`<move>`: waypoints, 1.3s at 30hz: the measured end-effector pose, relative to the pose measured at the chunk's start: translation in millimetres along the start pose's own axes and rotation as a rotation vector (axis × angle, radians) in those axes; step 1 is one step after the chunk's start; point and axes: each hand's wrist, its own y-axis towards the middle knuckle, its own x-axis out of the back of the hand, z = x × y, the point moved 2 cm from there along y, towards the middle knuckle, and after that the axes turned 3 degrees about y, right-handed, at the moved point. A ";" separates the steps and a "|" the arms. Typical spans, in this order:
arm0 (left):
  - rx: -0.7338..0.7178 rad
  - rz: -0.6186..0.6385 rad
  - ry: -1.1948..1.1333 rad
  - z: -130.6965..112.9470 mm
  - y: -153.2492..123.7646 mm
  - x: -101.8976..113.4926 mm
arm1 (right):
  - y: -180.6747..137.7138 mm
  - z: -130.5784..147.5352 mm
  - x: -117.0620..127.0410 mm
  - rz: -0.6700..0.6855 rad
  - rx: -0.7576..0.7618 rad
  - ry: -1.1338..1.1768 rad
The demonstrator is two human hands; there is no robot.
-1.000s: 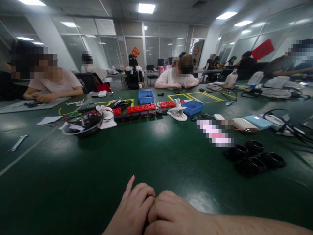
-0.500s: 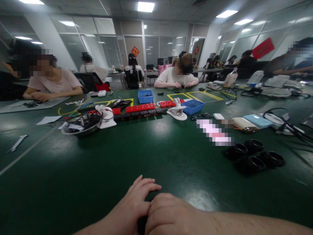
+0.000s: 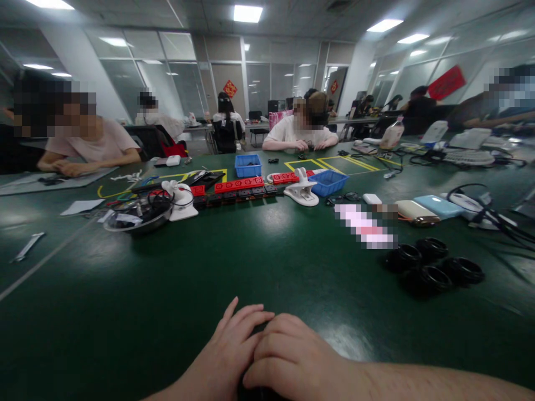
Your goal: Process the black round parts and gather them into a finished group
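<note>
At the lower middle, my left hand (image 3: pixel 228 348) rests against the left and far sides of a black object (image 3: pixel 261 393), its fingers long and spread, its thumb hidden. Pressed up against it, my right hand (image 3: pixel 288 353) curls its fingers over the same object. Most of the object is covered by both hands, so its shape cannot be made out. To the right on the green table (image 3: pixel 167 301) stand several black ring-shaped parts, such as one nearest ring (image 3: pixel 430 279), with open round tops.
A metal bowl (image 3: pixel 137 225) of small parts, a white clip base (image 3: pixel 301 192), red-and-black power strips (image 3: pixel 238 186) and blue bins (image 3: pixel 248 166) line the table's middle. A wrench (image 3: pixel 28 247) lies left. Power banks (image 3: pixel 418 213) and cables lie right. A person (image 3: pixel 288 133) sits opposite, another (image 3: pixel 92 145) at left.
My right hand has shifted slightly up and rolled over the black object, its fingers now further round. My left thumb, visible before, is hidden now. The ring-shaped parts stay put.
</note>
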 end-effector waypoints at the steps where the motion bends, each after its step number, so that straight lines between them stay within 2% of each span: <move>1: 0.005 -0.020 0.010 -1.5 -0.6 0.2 | 0.0 -0.3 -1.0 0.038 -0.046 -0.014; 5: 0.058 -0.081 0.017 -6.4 -3.4 -1.4 | -1.0 -1.0 -2.5 0.133 -0.141 -0.022; 9: 0.069 -0.093 -0.001 -6.3 -1.8 -2.3 | -0.3 -0.5 1.4 0.104 -0.123 0.019; 14: -0.011 0.036 -0.079 -7.3 5.3 9.9 | 3.4 0.6 2.7 0.076 0.025 0.095; 18: -0.008 0.110 -0.085 -14.9 7.5 25.7 | 3.0 -0.2 -3.4 0.244 0.034 0.134; 20: -0.009 0.114 -0.063 -15.9 7.9 26.4 | 2.2 0.9 -4.1 0.294 0.045 0.170; 27: -0.043 0.061 -0.039 4.5 5.9 -5.6 | 5.3 5.7 4.1 0.148 0.049 0.144; 32: -0.019 -0.080 0.048 3.2 -6.0 -13.3 | 1.4 2.1 1.3 0.008 -0.057 0.090; 36: -0.001 -0.153 0.089 -3.6 -8.8 -13.3 | -0.1 2.0 1.5 0.107 -0.136 0.063; 39: -0.011 -0.142 0.056 -6.4 -6.1 -10.1 | 1.4 2.2 3.7 0.131 -0.109 0.076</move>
